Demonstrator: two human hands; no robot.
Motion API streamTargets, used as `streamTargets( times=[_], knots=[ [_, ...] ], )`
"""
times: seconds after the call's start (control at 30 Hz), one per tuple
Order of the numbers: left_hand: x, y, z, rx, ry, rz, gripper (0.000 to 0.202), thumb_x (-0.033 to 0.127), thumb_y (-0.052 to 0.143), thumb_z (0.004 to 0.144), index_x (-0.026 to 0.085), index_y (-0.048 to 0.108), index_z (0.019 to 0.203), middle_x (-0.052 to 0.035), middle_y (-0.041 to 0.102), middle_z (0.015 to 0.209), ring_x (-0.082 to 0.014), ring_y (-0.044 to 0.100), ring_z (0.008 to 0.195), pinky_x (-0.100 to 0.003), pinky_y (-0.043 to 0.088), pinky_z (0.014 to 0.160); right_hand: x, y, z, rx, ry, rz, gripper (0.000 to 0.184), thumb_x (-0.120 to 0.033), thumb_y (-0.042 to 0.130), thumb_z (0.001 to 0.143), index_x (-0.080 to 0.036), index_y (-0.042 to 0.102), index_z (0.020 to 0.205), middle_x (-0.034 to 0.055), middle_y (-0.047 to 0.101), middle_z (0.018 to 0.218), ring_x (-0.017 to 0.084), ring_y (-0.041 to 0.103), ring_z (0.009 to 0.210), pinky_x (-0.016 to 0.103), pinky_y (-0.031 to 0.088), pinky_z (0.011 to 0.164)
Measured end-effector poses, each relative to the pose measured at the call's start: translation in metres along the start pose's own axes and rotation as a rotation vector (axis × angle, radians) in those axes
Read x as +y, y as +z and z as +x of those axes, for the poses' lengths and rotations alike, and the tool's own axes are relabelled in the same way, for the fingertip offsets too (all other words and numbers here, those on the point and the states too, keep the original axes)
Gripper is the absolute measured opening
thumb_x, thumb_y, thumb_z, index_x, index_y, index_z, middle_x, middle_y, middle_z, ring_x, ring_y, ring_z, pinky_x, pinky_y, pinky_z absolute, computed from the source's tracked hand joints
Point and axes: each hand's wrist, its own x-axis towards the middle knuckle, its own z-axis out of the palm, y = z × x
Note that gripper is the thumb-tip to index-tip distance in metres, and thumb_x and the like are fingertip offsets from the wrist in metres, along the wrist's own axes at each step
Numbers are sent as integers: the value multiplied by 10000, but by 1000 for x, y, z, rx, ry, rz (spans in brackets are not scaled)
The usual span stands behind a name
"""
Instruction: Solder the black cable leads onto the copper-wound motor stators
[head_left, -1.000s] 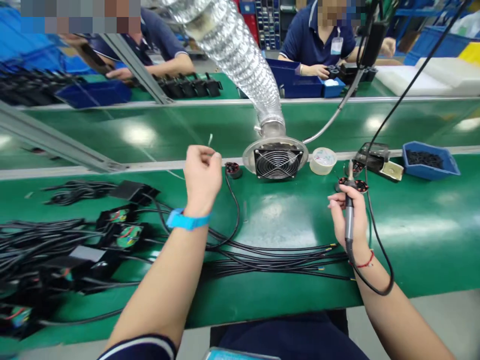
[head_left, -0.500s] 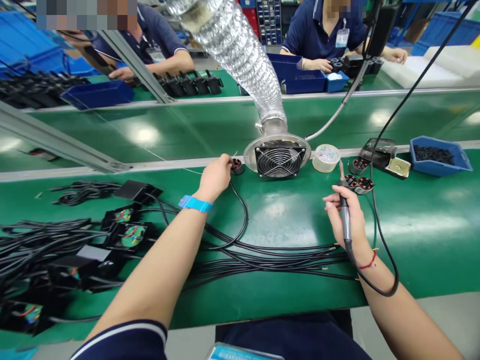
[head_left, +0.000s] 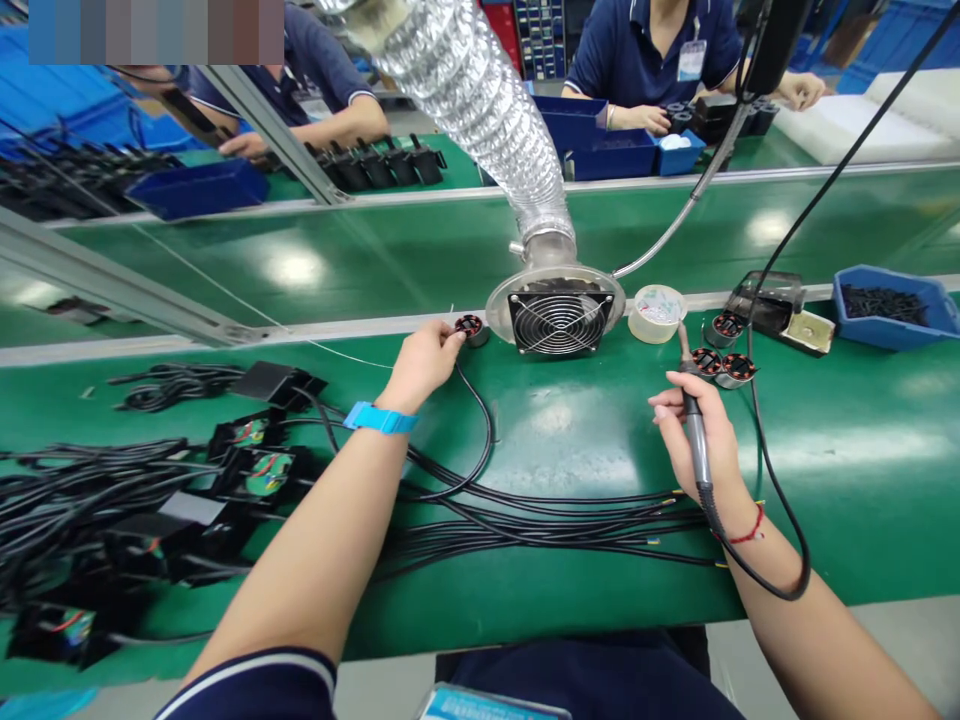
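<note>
My left hand (head_left: 426,362), with a blue wrist strap (head_left: 381,418), is closed with thumb and fingertips at the left rim of a motor stator (head_left: 471,329) with copper windings. A black cable (head_left: 491,425) curves up to these fingers; its end is hidden there. My right hand (head_left: 709,435) is wrapped round a soldering iron (head_left: 697,440), tip upward. Behind the iron's tip stand several more stators (head_left: 735,370) close together. Left of the tip is a round, pale tub (head_left: 657,314).
A fume-extractor fan (head_left: 561,322) under a silver duct (head_left: 480,110) stands between my hands. Black cables (head_left: 525,500) cross the green bench (head_left: 585,590). Black housings (head_left: 259,470) lie left. A soldering stand (head_left: 806,330) and blue bin (head_left: 896,310) are right. Two co-workers sit opposite.
My left hand has shifted slightly left and down, and more of the stator's top shows beside it. The right hand keeps the iron in nearly the same place.
</note>
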Motion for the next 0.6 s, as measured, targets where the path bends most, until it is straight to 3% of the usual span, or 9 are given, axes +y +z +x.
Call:
streamTargets(
  times=[0.2, 0.43, 0.6],
  knots=[
    [-8, 1, 10, -48, 6, -142, 148, 325, 569, 845, 200, 564, 766, -13, 584, 706, -177, 509, 673, -292, 386, 659, -2, -1, 1, 10, -16, -22, 349, -233, 592, 957, -267, 573, 1303, 23, 752, 969, 152, 711, 745, 313, 598, 710],
    [-12, -9, 17, -115, 82, -171, 115, 286, 616, 853, 178, 604, 816, 42, 558, 700, -128, 466, 714, -229, 357, 695, -9, -2, 7, 36, -117, -83, 283, -274, 561, 986, -246, 601, 1266, 26, 760, 927, 172, 747, 799, 333, 629, 790],
    [-7, -26, 10, -110, 98, -128, 225, 403, 659, 844, 183, 615, 826, 15, 616, 729, -153, 517, 705, -260, 392, 681, -22, -8, 0, -26, -146, -158, 375, -303, 449, 1070, -255, 523, 1435, 23, 785, 908, 166, 747, 733, 321, 626, 741]
  ],
)
